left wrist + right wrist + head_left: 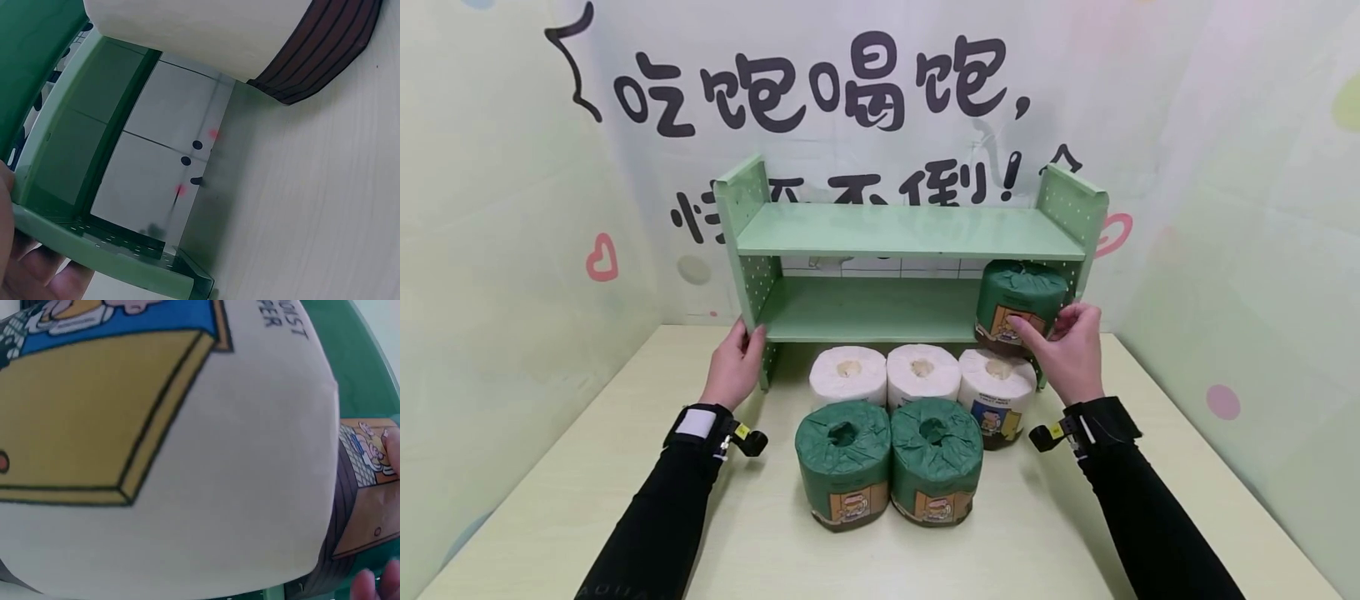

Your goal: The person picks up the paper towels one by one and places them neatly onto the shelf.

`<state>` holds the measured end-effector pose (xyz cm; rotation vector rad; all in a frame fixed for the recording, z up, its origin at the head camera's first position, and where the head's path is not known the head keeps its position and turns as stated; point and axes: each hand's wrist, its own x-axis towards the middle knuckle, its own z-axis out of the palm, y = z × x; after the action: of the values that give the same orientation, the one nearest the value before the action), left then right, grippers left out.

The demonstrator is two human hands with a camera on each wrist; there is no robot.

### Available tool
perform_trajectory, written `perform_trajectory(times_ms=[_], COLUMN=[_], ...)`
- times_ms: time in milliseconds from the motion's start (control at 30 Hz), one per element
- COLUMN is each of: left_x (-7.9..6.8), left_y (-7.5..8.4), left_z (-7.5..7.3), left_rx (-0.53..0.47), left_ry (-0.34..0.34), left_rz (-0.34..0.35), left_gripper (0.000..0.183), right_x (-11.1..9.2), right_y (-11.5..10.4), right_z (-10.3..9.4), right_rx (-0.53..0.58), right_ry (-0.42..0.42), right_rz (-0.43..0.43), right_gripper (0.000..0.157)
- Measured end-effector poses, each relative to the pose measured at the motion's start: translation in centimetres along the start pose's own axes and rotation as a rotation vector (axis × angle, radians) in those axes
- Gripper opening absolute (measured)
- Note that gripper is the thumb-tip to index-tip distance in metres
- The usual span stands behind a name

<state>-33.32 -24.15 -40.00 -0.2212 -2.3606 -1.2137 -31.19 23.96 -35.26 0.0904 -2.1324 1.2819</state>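
"Where does that green toilet roll (1018,293) by your right hand (1073,354) sit?"

"At the right end of the lower board (872,310) of your green shelf (910,231), beside the right side panel (1075,212). Its base appears to jut past the board's front edge; whether its full weight rests there, I can't tell. Your right hand grips it, thumb on the front, fingers curled at its right side."

"And your left hand (735,367)?"

"Clamped on the left side panel (743,196), thumb in front, fingers wrapped behind."

"How will the roll handle for you?"

"Light and soft, I'd expect, with a thin, crinkly wrapper that could slip or tear if you pinch hard. You'd do best with a broad hold round the sides at mid-height, sparing the crumpled top."

"What stands nearer you?"

"Two green rolls (842,462), touching, upright on the pale counter (1015,550), with three white rolls (940,387) in a row behind them. The counter looks flat and smooth."

"And the room?"

"Pale walls (820,150) around you, big black writing (767,96) on the back one."
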Motion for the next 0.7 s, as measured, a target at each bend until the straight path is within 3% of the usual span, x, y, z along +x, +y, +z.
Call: perform_trajectory(times_ms=[333, 533, 700], left_x=[-0.15, -0.12, -0.12], left_y=[0.45, 0.38, 0.38], left_z=[-0.19, -0.13, -0.18], left_rx=[-0.008, -0.005, -0.004], left_ry=[-0.017, -0.018, -0.016], left_rz=[0.001, -0.001, -0.006], left_gripper=[0.044, 0.045, 0.045], right_x=[-0.51, -0.48, -0.37], right_y=[-0.45, -0.48, -0.52], right_z=[-0.06, 0.02, 0.01], right_rx=[-0.118, -0.105, -0.062], right_ry=[0.008, 0.015, -0.029], right_rz=[-0.083, -0.106, -0.101], right_gripper=[0.053, 0.041, 0.035])
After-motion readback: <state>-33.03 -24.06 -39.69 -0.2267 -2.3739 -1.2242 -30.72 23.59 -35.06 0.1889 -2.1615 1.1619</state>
